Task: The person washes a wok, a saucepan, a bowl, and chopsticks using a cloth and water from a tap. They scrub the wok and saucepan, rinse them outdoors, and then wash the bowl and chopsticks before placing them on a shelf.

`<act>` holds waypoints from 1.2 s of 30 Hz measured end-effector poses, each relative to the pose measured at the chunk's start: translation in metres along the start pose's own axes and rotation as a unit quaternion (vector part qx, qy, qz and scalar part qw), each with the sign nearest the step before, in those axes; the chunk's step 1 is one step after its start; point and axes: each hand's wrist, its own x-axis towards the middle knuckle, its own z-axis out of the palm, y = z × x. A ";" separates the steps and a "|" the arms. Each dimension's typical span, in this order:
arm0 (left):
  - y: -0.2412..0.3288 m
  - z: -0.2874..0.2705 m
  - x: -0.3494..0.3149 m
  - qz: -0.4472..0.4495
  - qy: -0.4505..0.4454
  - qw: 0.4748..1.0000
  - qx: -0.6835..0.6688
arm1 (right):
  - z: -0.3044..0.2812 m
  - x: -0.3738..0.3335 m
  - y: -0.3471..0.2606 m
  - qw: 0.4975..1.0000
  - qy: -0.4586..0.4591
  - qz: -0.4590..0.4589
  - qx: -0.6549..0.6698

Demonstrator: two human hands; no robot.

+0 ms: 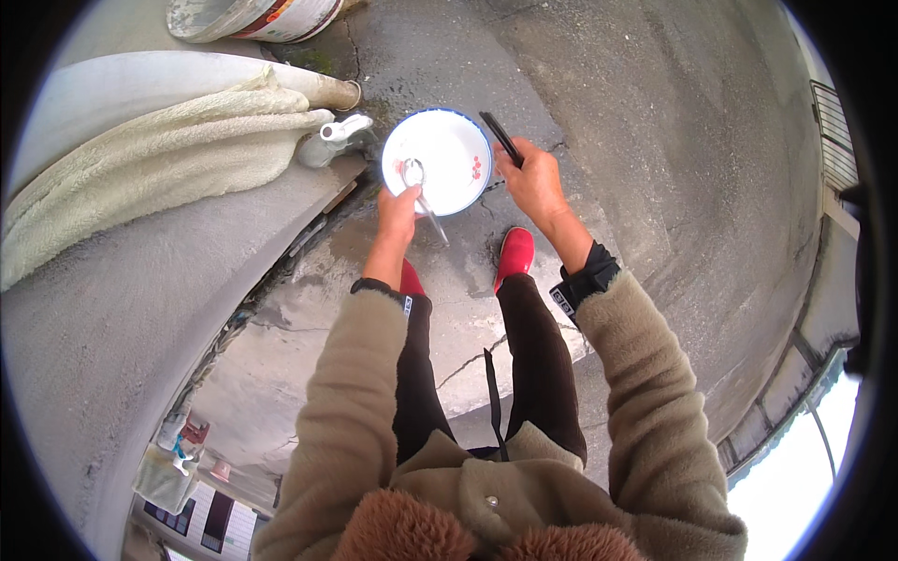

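Note:
My left hand pinches the near left edge of a white bowl with a blue rim and small red flowers. Under its thumb is a metal spoon, its scoop inside the bowl and its handle sticking out over the near rim. To the right of the bowl, my right hand is closed round a slim bundle of black chopsticks, which points up and to the left. The fingers of this hand come close to the rim; whether they touch it I cannot tell. Apart from the spoon, no contents show in the bowl.
A white spray-bottle-like object stands left of the bowl. Beside it, a cream towel drapes over a pale pipe. A large bucket lies farther off. Cracked concrete ground spreads right, with a metal grate beyond.

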 end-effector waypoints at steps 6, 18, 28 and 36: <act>0.011 0.068 -0.073 0.040 -0.117 0.992 -0.001 | -0.076 -0.054 -0.008 0.993 -0.062 0.042 0.093; 0.160 0.246 -0.251 0.265 -0.255 0.926 0.088 | -0.308 -0.238 -0.018 0.960 0.191 0.064 0.192; 0.278 0.412 -0.421 0.683 -0.359 0.606 0.194 | -0.274 -0.532 0.128 0.859 0.388 0.330 0.059; 0.274 0.490 -0.483 0.761 -0.443 0.346 0.324 | -0.083 -0.729 0.056 0.727 0.469 0.500 0.052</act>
